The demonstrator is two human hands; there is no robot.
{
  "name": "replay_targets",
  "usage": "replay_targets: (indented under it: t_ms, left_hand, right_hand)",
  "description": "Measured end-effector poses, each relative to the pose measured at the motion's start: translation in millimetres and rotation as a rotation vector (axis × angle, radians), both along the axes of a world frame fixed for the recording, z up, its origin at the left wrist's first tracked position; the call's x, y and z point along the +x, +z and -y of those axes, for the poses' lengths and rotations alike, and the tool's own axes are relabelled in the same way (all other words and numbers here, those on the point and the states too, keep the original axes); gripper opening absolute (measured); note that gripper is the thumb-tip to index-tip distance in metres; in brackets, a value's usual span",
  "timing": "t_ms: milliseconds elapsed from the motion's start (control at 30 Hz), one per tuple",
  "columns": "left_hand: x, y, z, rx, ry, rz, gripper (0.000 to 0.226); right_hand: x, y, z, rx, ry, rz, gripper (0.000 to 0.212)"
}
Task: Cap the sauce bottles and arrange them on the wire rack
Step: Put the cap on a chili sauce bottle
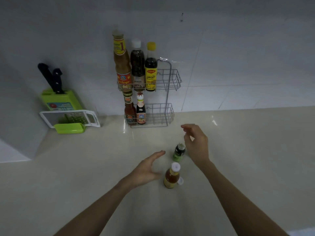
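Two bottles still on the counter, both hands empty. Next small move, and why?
Probably close the right hand on the small green bottle: it hovers right beside it, and both tiers of the wire rack have free space on the right.

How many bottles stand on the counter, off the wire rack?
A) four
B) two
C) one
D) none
B: a small green bottle and an amber bottle stand on the counter between the hands; the other five sit in the wire rack.
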State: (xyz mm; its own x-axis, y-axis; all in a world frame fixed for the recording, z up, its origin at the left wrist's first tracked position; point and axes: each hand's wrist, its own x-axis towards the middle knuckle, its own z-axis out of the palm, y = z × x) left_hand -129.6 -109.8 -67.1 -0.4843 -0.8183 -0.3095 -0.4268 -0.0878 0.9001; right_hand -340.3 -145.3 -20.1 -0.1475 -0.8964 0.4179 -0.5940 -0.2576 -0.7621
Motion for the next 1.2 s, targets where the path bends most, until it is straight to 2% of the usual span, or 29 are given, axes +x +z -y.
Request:
replay_targets:
  t_ms: [67, 133, 267, 367, 433, 500, 600, 667, 733, 800, 867, 1000, 1100, 1200]
  left_hand:
    - [-15, -4, -15, -0.012, -0.011, 0.015, 0.091]
    - [-29, -12, -26, -0.051, 0.009, 0.028, 0.083]
    - [-46, -22, -35, -0.068, 0.065, 0.068, 0.067]
    - [-50, -22, -32, -0.071, 0.096, 0.109, 0.064]
    - [-51, -22, -31, -0.069, 0.096, 0.147, 0.063]
    - [-53, -23, -33, -0.080, 0.100, 0.166, 0.061]
    - [-56, -26, -37, -0.110, 0.151, 0.167, 0.054]
    - [-61, -27, -39, -0.171, 0.207, 0.177, 0.051]
    - [-67, -27, -42, -0.219, 0.269, 0.207, 0.053]
    - [-72, -27, -44, -0.249, 0.321, 0.219, 0.053]
    - [-74, -25, -45, -0.284, 0.340, 0.193, 0.054]
    - [-74, 1, -42, -0.304, 0.353, 0.088, 0.033]
    - [-67, 30, -38, -0.275, 0.292, -0.011, 0.030]
    - [-55, 59, -37, -0.167, 0.173, -0.149, 0.031]
  right_hand:
    - [-13, -25, -25, -0.017, -0.014, -0.088, 0.031]
    - [-22, -56, -49, 0.049, 0.050, -0.204, 0.028]
    - [-29, -105, -76, 0.467, 0.295, -0.419, 0.040]
    - [-30, -135, -78, 0.505, 0.443, -0.613, 0.043]
    - [-32, -149, -76, 0.529, 0.447, -0.693, 0.043]
    - [-33, -151, -76, 0.525, 0.435, -0.763, 0.033]
    - [-35, -150, -77, 0.439, 0.329, -0.635, 0.025]
    - [-34, -131, -74, 0.343, 0.136, -0.363, 0.026]
    - [-28, -95, -70, 0.301, -0.002, -0.054, 0.017]
    - [-21, -55, -66, 0.301, -0.013, 0.320, 0.008]
    - [-15, -18, -66, 0.277, 0.077, 0.520, 0.006]
    - [-6, 19, -70, 0.261, 0.272, 0.421, 0.007]
    - [-5, 40, -61, 0.239, 0.348, 0.403, 0.006]
    - [-12, 73, -46, 0.255, 0.535, 0.243, 0.016]
